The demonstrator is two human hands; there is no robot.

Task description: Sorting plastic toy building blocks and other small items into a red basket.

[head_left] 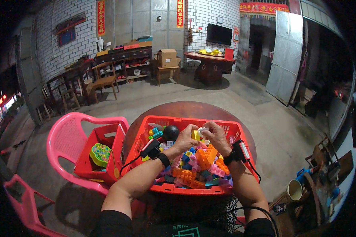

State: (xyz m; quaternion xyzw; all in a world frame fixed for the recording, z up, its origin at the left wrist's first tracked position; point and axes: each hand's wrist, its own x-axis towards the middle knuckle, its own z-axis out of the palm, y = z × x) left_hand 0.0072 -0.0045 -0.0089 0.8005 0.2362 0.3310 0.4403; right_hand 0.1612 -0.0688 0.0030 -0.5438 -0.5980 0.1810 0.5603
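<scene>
Above the far part of a red plastic crate (178, 190), both my hands are close together. Fingers of my left hand (184, 141) are closed on a yellow toy building block (195, 135). My right hand (217, 136) pinches a small white piece (202, 130), which touches or nearly touches the yellow block; whether they are joined I cannot tell. Under my hands lies a heap of mixed building blocks, among them a large orange block (205, 158) and pink blocks (216, 170). A black ball (171, 133) rests in the crate left of my left hand.
The crate stands on a round brown table (182, 107). To its left, a pink plastic chair (63, 136) bears a smaller red bin (87, 158) with a green toy (100, 154) in it. A cable runs from the device on each wrist. At right stands a pale bucket (294, 190).
</scene>
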